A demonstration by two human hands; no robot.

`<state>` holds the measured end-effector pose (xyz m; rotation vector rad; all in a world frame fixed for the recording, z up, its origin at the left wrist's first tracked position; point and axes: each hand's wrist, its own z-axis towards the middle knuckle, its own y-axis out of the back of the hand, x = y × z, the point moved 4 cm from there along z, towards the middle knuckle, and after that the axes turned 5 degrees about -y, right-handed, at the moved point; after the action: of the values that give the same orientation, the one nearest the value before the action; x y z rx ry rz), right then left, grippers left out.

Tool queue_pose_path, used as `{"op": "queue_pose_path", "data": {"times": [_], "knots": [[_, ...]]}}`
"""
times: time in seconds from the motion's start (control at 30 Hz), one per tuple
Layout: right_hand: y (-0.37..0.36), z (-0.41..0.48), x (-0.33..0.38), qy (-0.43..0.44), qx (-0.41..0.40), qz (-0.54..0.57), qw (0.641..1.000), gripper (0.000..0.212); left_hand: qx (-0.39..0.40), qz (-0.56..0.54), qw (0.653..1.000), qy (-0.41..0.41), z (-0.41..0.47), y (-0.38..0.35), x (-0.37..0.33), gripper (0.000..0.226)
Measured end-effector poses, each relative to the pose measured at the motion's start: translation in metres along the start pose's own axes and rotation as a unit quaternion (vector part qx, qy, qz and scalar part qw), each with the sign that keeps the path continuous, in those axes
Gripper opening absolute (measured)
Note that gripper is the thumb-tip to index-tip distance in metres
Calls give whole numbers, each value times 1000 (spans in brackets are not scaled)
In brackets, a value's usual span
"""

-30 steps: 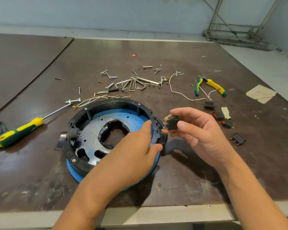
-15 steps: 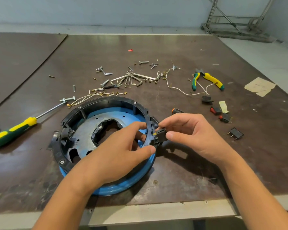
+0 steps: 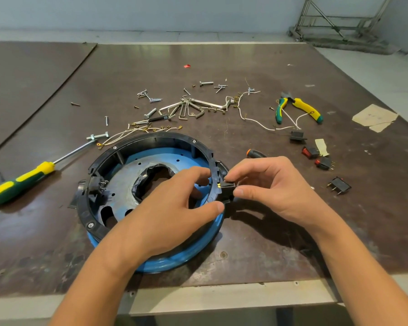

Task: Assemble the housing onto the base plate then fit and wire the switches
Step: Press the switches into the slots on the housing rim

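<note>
Seating a switch [image 3: 227, 190] into the housing [image 3: 151, 137] wall now. A second ago we had it pinched in the air beside the ring; it has since come down to the right-hand side of the wall, terminals first, and now sits against the cut-out there. Whether it has clicked home we cannot tell, as the body is still proud of the wall on the outside.

Right hand [image 3: 276, 191]: thumb and forefinger pinching the switch from outside, other fingers loosely curled. Left hand [image 3: 172, 208]: moved from resting flat on the rim to bracing it, thumb pressed on the outer edge just below the switch, fingers curled inside the ring behind the cut-out.

Housing already sits on the blue base plate [image 3: 174, 262], screw heads visible round the rim, so we judge the first stage done. Another switch [image 3: 96, 184] looks already fitted on the left side of the wall.

Still loose on the table [image 3: 292, 243], well right of the ring: spare switches [image 3: 339, 185], some red. Wires [image 3: 127, 135] lie just behind the housing, none attached that we can see. Pliers [image 3: 299, 107] and screwdriver [image 3: 21, 182] untouched.

Meaning: fitting is under way, wiring not started. Next push needs to be square, or the tabs may snag.
</note>
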<state>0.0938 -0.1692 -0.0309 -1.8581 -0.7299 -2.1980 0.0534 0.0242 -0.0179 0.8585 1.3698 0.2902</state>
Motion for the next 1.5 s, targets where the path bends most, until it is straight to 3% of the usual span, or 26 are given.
{"op": "queue_pose_path", "data": {"times": [0.23,0.4,0.67,0.97,1.13,1.2,1.3,1.4,1.5], "knots": [[-7,4,-6,2,12,-24,1000,21,-7,4,1000,-8,-1,0,-2,63],[-10,7,-8,19,-20,-23,999,27,-9,17,1000,-12,-1,0,-3,57],[-10,5,-7,16,-82,-56,995,16,3,36,999,-15,-1,-1,-2,61],[-14,5,-8,14,-80,-41,996,18,5,18,1000,-21,0,-2,-5,44],[-2,4,1,14,-36,-132,991,7,-4,11,1000,-17,-1,-2,-1,71],[10,3,0,23,-102,-186,977,7,-14,-3,1000,-8,-1,-2,-1,86],[31,-3,-3,8,-220,-317,923,8,-19,7,1000,-24,-2,-4,-4,90],[60,-7,-16,-89,-262,-429,860,13,-12,35,999,-28,-4,-4,-5,82],[96,-17,-31,-235,-287,-477,797,36,-5,49,998,-37,-3,-5,-5,76]]}}
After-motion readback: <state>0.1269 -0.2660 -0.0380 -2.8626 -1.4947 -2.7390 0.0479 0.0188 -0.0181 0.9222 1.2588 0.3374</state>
